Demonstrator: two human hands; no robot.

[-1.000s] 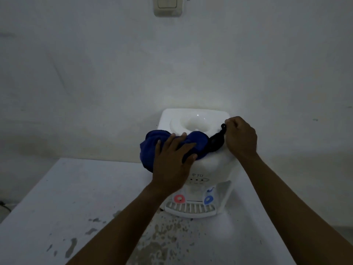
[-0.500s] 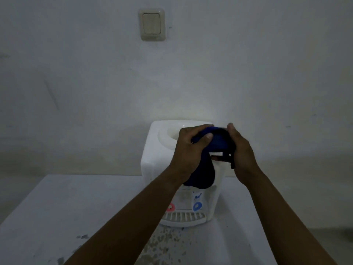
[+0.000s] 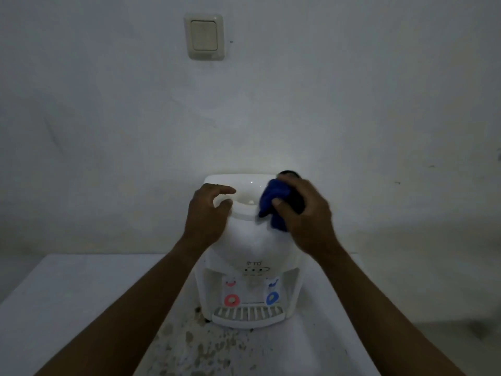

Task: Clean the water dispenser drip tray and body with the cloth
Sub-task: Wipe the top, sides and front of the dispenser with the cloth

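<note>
A dim, plainly finished room, most likely in a home. A bare white plastered wall (image 3: 108, 104) carried a single cream light switch (image 3: 204, 36). A small tabletop water dispenser (image 3: 249, 245) with a red tap (image 3: 231, 300) and a blue tap (image 3: 272, 298) stood toward the far edge of a white table (image 3: 67, 308). The table's paint was flaked and blotched (image 3: 206, 346) in front of the dispenser.

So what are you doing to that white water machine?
A person is wiping the water dispenser, which stands on a white table. The right hand grips a bunched blue cloth against the top right of its body. The left hand rests at the top left corner, fingers loosely curled, holding nothing. No hand is at the drip tray at the bottom front right now.
</note>
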